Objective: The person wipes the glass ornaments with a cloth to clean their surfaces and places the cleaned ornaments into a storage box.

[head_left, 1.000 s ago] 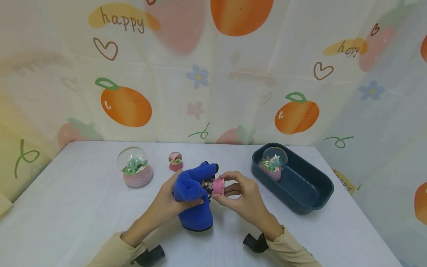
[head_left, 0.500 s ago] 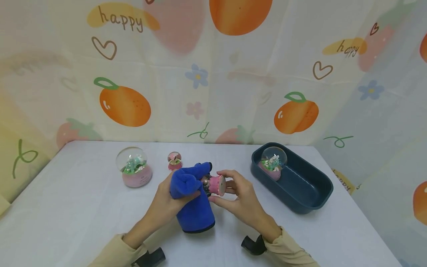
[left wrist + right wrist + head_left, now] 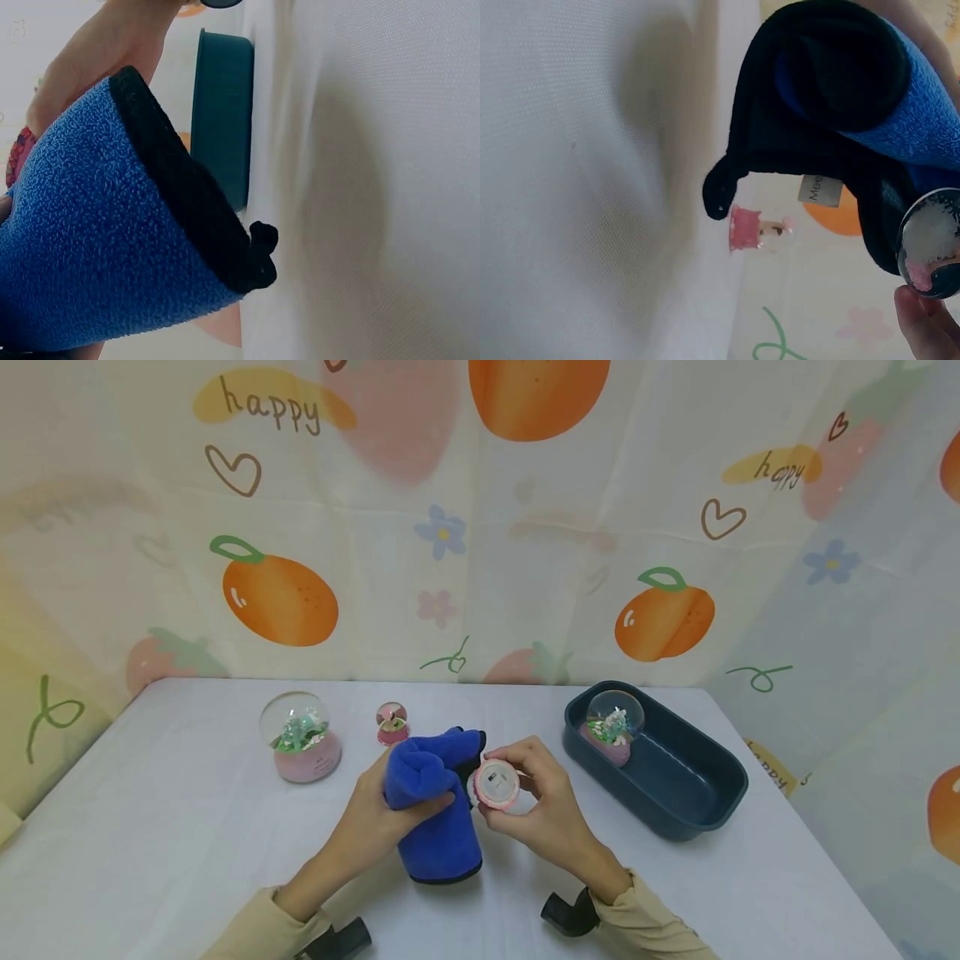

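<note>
My left hand (image 3: 386,810) grips a blue towel (image 3: 442,839) with black edging, bunched at the top and hanging down in front. Just right of it, my right hand (image 3: 551,802) holds a small pink snow globe (image 3: 497,783) between thumb and fingers, its round underside facing the head camera. In the right wrist view the clear dome of that snow globe (image 3: 932,244) sits right at the towel's black edge, fingertips against it. The left wrist view is largely filled by the towel (image 3: 112,225), which hides most of the snow globe there.
Behind the left hand stand a large snow globe (image 3: 307,756) on a pink base and a small pink one (image 3: 392,731). To the right is a dark teal tray (image 3: 693,797), with another large snow globe (image 3: 611,739) tilted in its far end. A printed curtain (image 3: 525,568) hangs behind the table.
My right hand has turned the small snow globe from sideways until its underside faces the head camera. The towel has swung slightly, still in my left hand.
</note>
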The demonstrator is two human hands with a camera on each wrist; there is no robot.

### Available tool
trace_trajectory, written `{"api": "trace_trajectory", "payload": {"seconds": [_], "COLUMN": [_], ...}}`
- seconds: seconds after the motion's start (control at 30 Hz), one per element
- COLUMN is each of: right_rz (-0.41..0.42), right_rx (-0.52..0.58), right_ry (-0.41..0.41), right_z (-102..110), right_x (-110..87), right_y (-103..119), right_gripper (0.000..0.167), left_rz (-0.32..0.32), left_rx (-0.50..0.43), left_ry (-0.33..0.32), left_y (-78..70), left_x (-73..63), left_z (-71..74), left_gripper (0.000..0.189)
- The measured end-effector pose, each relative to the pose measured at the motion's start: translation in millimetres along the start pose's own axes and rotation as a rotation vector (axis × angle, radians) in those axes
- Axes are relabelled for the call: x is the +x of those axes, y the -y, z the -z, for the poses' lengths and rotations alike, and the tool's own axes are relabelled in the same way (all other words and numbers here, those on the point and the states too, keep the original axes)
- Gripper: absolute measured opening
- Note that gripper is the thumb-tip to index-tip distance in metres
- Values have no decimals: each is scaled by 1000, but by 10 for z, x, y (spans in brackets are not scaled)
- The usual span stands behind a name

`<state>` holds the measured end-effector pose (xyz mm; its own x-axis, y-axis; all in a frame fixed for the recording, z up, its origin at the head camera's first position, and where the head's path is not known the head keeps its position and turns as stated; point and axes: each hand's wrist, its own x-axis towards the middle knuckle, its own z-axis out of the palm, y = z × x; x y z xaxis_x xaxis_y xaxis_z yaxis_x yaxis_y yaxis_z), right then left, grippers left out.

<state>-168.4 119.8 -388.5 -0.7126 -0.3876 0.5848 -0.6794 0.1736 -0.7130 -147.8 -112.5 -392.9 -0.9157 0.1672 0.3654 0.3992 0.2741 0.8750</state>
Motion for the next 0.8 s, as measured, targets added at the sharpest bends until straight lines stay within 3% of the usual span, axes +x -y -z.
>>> {"api": "trace_trajectory", "payload": {"seconds": [0.27, 0.5, 0.6, 0.8], "right_rz": [-3, 55, 77, 200], "right_rx": [-50, -73, -84, -113], "right_ry": [3, 37, 50, 130], "right_z": [1, 18, 23, 5], "right_x": [-2, 10, 12, 16], "right_y": [-23, -31, -30, -31], "right_gripper": [60, 57, 55, 50], "left_rz": [50, 25, 3, 3], "left_rx": [-17, -58, -92, -140], "left_ry": [-15, -14, 42, 233], "left_y": [-14, -11, -6, -9], "left_x": [6, 8, 1, -19], "left_z": [41, 70, 74, 30], "left_gripper": [55, 56, 57, 62]}}
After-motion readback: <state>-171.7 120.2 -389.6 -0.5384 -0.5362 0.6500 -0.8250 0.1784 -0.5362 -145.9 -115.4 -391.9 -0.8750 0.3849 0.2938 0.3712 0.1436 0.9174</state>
